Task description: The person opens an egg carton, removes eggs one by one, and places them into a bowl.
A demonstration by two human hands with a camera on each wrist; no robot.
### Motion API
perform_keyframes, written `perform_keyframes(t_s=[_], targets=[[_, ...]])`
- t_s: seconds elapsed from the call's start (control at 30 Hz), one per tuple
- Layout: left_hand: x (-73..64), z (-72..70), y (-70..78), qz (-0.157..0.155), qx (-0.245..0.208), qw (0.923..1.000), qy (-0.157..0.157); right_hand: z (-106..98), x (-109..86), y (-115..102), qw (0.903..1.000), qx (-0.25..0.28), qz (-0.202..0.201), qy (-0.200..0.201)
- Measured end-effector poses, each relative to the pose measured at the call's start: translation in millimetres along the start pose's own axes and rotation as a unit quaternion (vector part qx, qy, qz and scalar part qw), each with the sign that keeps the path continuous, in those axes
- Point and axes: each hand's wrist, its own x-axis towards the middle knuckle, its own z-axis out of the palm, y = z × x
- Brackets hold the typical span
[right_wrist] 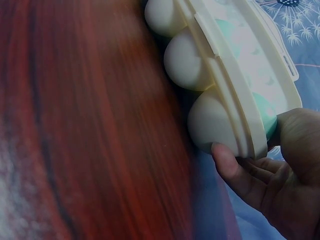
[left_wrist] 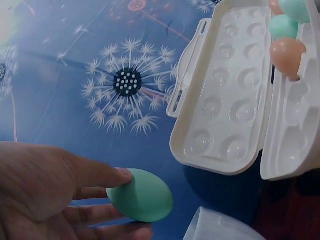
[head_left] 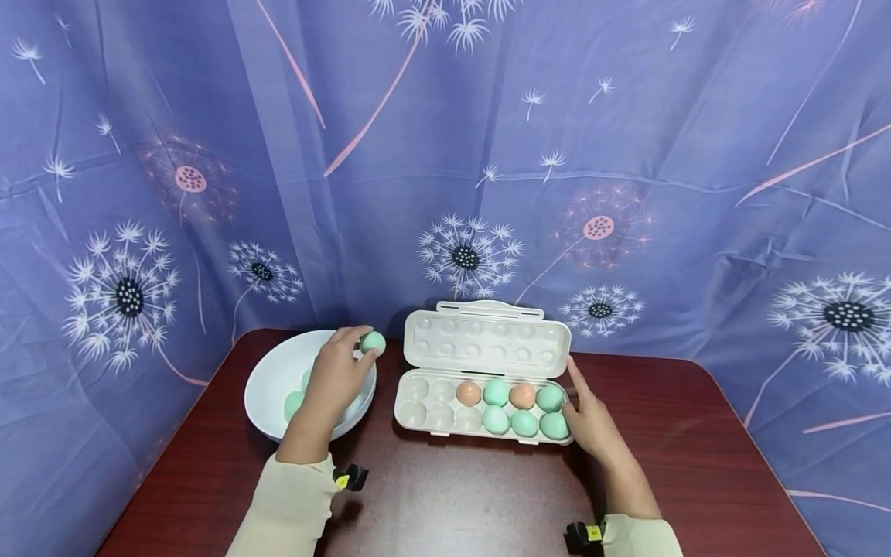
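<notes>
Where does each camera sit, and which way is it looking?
Head: worn on the head, looking forward and down at the bowl, carton and curtain; shows the left grip, right grip and both sleeves.
Left wrist: on that wrist, looking past the left grip and its egg towards the carton's lid; only that grip shows.
Right wrist: on that wrist, looking along the carton's side and the table; only the right grip shows.
Shared: head and left wrist both show the held egg.

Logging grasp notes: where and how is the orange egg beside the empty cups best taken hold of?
I'd pinch the orange egg by its rounded upper part, coming from above and the front left: the rest sits in the carton, the left cup and front cup are empty, while a green egg crowds its right and the raised lid stands behind.
</notes>
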Motion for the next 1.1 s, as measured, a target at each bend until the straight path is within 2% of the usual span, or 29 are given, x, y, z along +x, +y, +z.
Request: perform_keyframes(t_s=[0.3,0.53,0.9,1.1], targets=[[2.2,-5.6,-10.0,-0.034,0.025,0.9991,0.010,-1,-0.5,-1,1.0000,-0.001,-0.003,0.001],[6.0,0.2,-20.6,-0.056,0.048,0.9969,-0.030,-2,-1.4,-3,1.0000,0.004,0.006,-0.006],[6.5,7.6,-31.0,-0.061,0.062,0.9947,-0.055,-1,-2.0,-3,0.9999,0.004,0.009,-0.005],[6.6,10.6,-35.5,-0.064,0.087,0.9918,-0.067,-1,-1.7,-3,1.0000,0.005,0.006,-0.003]])
